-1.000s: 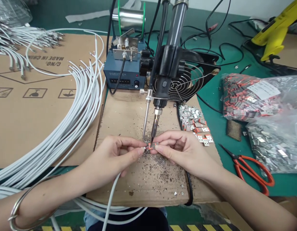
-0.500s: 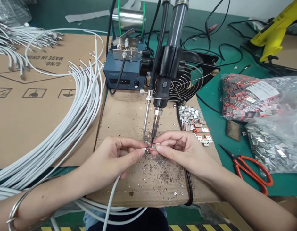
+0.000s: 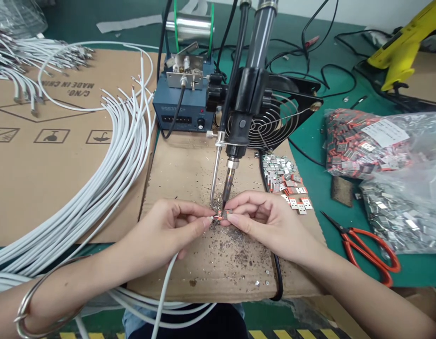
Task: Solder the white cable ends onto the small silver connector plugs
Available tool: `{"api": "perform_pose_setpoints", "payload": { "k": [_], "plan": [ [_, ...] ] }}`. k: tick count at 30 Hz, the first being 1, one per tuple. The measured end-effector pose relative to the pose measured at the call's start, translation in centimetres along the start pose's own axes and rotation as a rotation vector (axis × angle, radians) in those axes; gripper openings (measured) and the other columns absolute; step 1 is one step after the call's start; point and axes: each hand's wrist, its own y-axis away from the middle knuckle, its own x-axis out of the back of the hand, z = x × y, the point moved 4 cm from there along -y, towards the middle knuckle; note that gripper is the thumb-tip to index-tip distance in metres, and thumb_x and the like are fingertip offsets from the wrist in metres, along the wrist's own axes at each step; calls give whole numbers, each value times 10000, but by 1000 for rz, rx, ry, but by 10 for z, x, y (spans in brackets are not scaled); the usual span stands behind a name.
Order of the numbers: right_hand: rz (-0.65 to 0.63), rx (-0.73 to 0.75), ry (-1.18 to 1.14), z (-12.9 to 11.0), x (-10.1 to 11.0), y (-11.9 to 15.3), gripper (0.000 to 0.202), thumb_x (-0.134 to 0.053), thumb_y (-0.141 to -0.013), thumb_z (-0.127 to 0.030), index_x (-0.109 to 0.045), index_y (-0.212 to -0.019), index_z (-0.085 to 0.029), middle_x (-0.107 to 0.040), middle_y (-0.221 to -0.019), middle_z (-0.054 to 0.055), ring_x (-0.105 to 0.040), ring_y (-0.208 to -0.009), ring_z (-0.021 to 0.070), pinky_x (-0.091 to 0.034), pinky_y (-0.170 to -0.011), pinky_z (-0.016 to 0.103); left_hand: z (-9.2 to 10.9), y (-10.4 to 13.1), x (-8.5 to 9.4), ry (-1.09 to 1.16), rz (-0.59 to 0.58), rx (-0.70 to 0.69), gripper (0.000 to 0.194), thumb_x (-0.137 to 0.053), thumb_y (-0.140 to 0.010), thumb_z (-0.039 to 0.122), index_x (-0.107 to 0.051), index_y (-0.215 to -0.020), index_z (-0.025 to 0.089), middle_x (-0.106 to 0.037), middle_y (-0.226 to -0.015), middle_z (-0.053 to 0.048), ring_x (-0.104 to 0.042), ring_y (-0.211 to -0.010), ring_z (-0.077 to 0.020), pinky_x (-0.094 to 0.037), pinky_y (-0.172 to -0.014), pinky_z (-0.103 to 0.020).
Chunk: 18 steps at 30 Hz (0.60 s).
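Pinching white cable (image 3: 165, 287) end, L hand (image 3: 173, 228) fingers closed; gripping metal conn. (image 3: 225, 214) btwn R hand (image 3: 270, 223) thumb + fingers, at iron (image 3: 239, 125) tip. Crowded by feed tube (image 3: 215, 176), fan (image 3: 276, 122) behind, pliers (image 3: 373, 252) R.

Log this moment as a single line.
Left hand: holding slim white cable | right hand: pinching orange-and-silver metal connector | black cylindrical soldering iron: tip at connector, contact unclear | brown cardboard sheet: beneath hands
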Motion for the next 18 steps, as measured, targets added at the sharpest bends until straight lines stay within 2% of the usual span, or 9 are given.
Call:
{"api": "perform_pose_setpoints", "payload": {
  "k": [18],
  "plan": [
    [-25,0,-26,-1,3,-1,114,-674,-740,-233,-632,-802,-148,-716,-717,51,-630,-596,113,-447,-516,212,4,1,-2,43,-27,-56,179,-586,-763,273,-672,-771,117,-423,-361,79,-378,-323,-48,-281,-318,-128]
  ]
}}
